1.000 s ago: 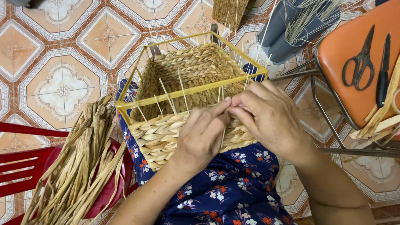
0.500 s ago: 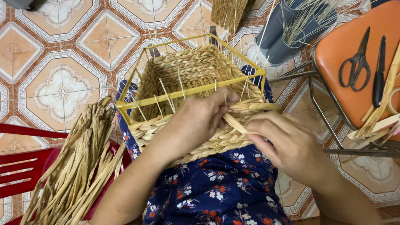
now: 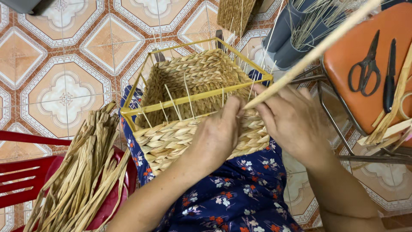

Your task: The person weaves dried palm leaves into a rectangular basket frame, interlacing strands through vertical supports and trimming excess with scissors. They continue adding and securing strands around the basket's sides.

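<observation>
A half-woven rectangular basket of pale straw braid on a yellow metal wire frame [image 3: 189,103] rests tilted on the person's lap, over a dark blue floral cloth [image 3: 240,202], its open mouth facing away from the camera. The left hand [image 3: 216,135] presses against the near woven wall just under the frame's top bar, fingers curled shut against the braid. The right hand [image 3: 292,122] sits just beside it at the basket's right corner, fingers pinched closed on a long pale straw strand [image 3: 317,49] that runs up and to the right out of view. Thin upright reeds stick up along the near wall between the two hands and the frame.

To the left, a thick bundle of dry tan straw strips [image 3: 81,176] lies on a red plastic stool [image 3: 25,172]. To the right, an orange seat pad on a metal chair [image 3: 356,60] carries black scissors [image 3: 365,64] and a black-handled tool [image 3: 389,71]. Grey tubes holding thin reeds [image 3: 296,30] stand behind the basket, near another woven straw piece [image 3: 236,15]. The floor is patterned orange and white tile [image 3: 64,86]
</observation>
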